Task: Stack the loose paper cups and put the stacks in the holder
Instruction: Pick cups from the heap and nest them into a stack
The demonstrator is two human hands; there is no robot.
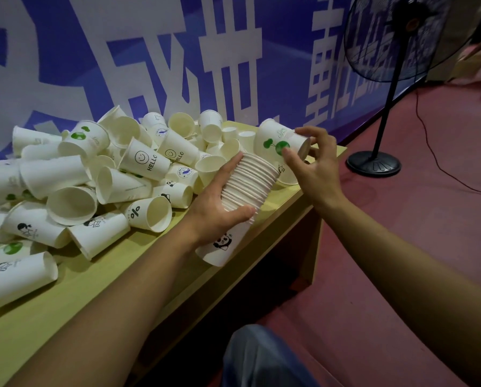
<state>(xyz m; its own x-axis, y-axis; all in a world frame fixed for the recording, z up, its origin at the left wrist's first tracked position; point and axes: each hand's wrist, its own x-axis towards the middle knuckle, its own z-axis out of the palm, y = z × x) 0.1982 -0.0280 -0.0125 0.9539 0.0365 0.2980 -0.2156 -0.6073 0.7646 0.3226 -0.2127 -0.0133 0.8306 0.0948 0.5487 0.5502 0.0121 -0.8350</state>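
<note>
A long stack of nested white paper cups (249, 185) lies tilted over the table's right end, with a panda cup at its lower end. My left hand (222, 205) grips this stack around its middle. My right hand (314, 160) holds a single white cup with a green print (274, 136) by its base, mouth turned toward the stack's upper end. A big heap of loose paper cups (94, 174) covers the table to the left. No holder shows in view.
The yellow-green table (122, 275) ends at the right near my hands. A black standing fan (384, 88) stands on the red floor (401, 247) with a cable trailing. A blue banner with white characters (150, 51) backs the table.
</note>
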